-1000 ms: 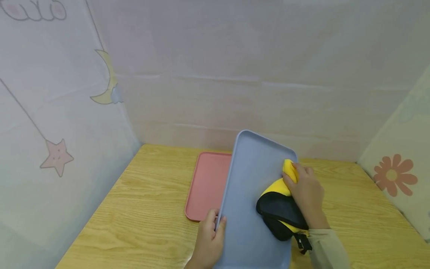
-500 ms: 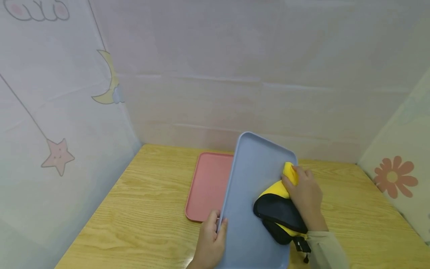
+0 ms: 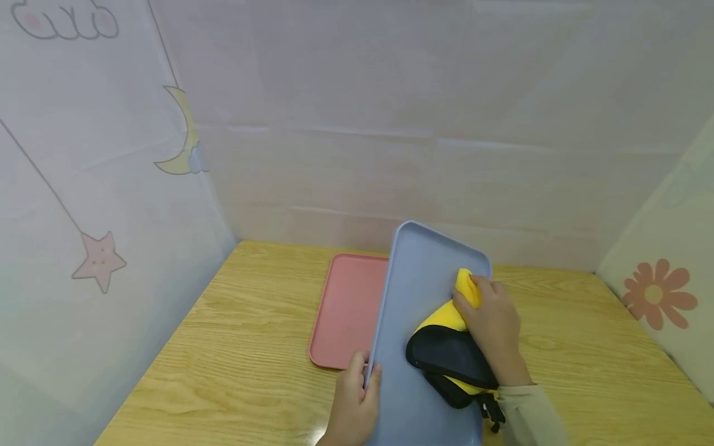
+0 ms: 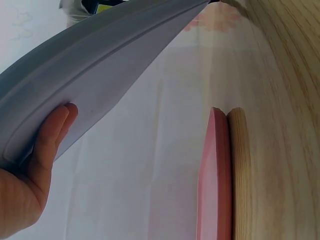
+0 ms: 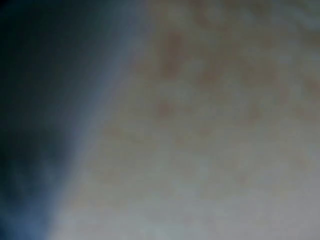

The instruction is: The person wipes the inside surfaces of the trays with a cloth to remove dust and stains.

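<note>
My left hand [image 3: 355,399] grips the left edge of a light blue tray [image 3: 440,248], with the thumb on its inner face. The left wrist view shows this hand's fingers [image 4: 50,125] against the tray's underside. The tray is tilted up above the table. Over its inner face my right hand [image 3: 493,325] pinches the yellow end of a yellow-and-black cloth item [image 3: 454,353]. This item has black rounded panels and a dangling black strap, and its exact kind is unclear. The right wrist view is too blurred to show the hand.
A pink tray [image 3: 348,310] lies on the wood-grain table [image 3: 240,347], partly hidden behind the blue tray. Light printed cloth walls [image 3: 357,155] enclose the table at the back and both sides.
My right hand and the yellow-and-black cloth item have moved left and slightly down across the blue tray. My left hand keeps its grip, with the tray shifting only slightly.
</note>
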### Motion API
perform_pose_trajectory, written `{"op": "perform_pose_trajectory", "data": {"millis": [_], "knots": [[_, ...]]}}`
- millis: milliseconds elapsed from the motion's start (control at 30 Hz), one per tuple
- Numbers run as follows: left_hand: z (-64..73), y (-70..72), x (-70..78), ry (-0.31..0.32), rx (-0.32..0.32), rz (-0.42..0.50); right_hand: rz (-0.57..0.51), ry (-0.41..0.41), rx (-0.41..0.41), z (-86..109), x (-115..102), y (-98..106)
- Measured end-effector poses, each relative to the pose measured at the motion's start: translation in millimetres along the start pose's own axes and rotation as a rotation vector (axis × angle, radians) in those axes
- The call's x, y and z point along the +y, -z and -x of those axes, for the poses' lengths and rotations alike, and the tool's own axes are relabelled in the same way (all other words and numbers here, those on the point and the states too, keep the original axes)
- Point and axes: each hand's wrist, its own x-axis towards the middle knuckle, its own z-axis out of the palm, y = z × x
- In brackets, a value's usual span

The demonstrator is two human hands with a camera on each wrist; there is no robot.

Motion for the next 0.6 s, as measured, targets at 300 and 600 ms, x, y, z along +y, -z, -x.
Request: {"op": "perform_pose_trajectory", "data": {"millis": [300,600], "knots": [[1.6,-5.2,-3.2,-0.033,0.022,-0.042,-0.011,0.065,0.032,1.5,-17,0],[2.0,-7.4,-2.1,0.004,0.015,-0.068,-0.072,0.143,0.07,2.3,-37,-3]]}}
